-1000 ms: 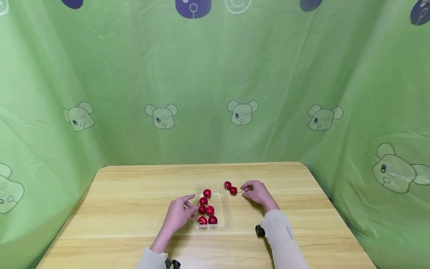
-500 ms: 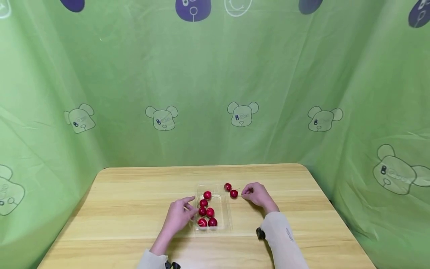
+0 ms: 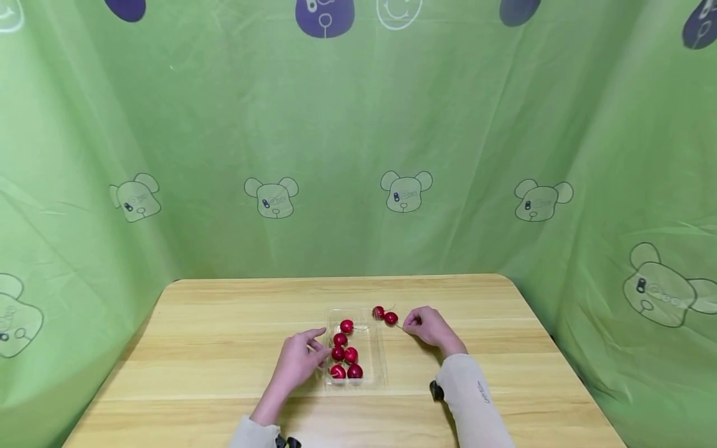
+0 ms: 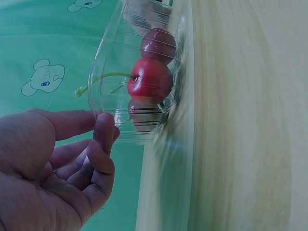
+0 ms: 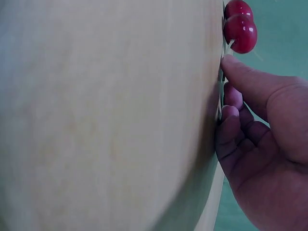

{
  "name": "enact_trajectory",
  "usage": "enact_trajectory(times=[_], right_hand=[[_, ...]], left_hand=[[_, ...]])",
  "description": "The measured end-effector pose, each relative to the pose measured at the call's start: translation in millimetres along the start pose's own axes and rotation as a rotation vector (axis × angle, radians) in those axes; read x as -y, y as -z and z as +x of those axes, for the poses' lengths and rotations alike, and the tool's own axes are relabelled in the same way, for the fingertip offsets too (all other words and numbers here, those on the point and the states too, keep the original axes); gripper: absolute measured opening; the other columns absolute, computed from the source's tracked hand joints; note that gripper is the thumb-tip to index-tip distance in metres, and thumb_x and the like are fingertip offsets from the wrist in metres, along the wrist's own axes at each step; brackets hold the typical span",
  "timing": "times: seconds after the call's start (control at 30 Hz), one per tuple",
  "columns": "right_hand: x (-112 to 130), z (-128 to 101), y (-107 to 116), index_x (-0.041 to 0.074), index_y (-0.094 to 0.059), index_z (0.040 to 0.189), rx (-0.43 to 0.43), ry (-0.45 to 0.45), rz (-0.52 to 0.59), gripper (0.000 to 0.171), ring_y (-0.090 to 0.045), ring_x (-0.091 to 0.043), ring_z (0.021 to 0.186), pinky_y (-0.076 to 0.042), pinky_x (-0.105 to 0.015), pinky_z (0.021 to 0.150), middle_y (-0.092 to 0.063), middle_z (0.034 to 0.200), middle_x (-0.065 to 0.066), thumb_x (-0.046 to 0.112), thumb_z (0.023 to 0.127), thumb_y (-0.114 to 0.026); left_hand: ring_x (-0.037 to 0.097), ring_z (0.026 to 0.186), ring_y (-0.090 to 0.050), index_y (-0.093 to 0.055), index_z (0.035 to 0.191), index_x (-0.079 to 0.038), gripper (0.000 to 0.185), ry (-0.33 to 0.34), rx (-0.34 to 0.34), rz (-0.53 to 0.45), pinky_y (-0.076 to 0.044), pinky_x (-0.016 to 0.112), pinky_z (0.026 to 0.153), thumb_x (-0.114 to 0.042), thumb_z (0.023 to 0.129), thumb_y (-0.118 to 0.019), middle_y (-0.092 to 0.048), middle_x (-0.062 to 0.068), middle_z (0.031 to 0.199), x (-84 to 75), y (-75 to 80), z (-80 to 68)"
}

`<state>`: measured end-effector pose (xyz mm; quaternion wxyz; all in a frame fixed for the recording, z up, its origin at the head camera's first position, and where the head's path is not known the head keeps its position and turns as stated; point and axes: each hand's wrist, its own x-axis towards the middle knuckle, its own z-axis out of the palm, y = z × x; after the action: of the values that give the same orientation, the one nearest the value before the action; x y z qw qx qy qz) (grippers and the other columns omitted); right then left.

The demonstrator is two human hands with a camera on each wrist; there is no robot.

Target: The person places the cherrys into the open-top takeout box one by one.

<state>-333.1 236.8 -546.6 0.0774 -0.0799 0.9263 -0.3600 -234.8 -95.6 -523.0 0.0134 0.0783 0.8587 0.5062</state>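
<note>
My left hand [image 3: 299, 358] is at the left side of a clear plastic box [image 3: 371, 351]; in the left wrist view its thumb and forefinger pinch the rim. Several red cherries lie inside along the left half, one bright cherry [image 4: 150, 81] with its green stem poking up past the rim. To the right of the box, my right hand [image 3: 431, 326] pinches the stem end of a dark red cherry [image 3: 391, 318] between thumb and forefinger. That fruit sits low at the tabletop, right up against another loose cherry [image 3: 378, 312] by the box's far right corner.
The light wooden table [image 3: 224, 323] carries everything. Behind and on both sides hangs a green curtain [image 3: 342, 236] printed with bear heads. Black wrist straps show at both sleeves.
The right hand has drawn slightly nearer the person, so the stem slants more toward them. The pinched cherry has shifted a little against its neighbour. The left hand and box stay put.
</note>
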Motion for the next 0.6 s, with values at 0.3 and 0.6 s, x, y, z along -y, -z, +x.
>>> enact_trajectory(times=[0.3, 0.6], right_hand=[[2.4, -2.0, 0.7, 0.007, -0.073, 0.096, -0.016, -0.002, 0.006, 0.004, -0.061, -0.016, 0.086, -0.054, -0.037, 0.083, -0.068, 0.092, -0.003, 0.011, 0.097, -0.071], [2.8, -5.4, 3.1, 0.006, -0.072, 0.101, -0.042, -0.001, 0.036, 0.008, -0.062, -0.017, 0.090, -0.055, -0.042, 0.090, -0.069, 0.095, -0.004, 0.013, 0.098, -0.071]], left_hand=[[0.021, 0.062, -0.070, -0.059, 0.139, 0.006, 0.051, 0.000, 0.003, -0.010, -0.057, 0.026, 0.051, -0.008, 0.093, -0.075, -0.073, 0.007, 0.086, -0.3, -0.1, 0.9], [0.018, 0.061, -0.069, -0.059, 0.139, 0.006, 0.052, 0.000, 0.002, -0.005, -0.056, 0.025, 0.052, -0.008, 0.092, -0.076, -0.073, 0.006, 0.085, 0.8, -0.6, 1.3]])
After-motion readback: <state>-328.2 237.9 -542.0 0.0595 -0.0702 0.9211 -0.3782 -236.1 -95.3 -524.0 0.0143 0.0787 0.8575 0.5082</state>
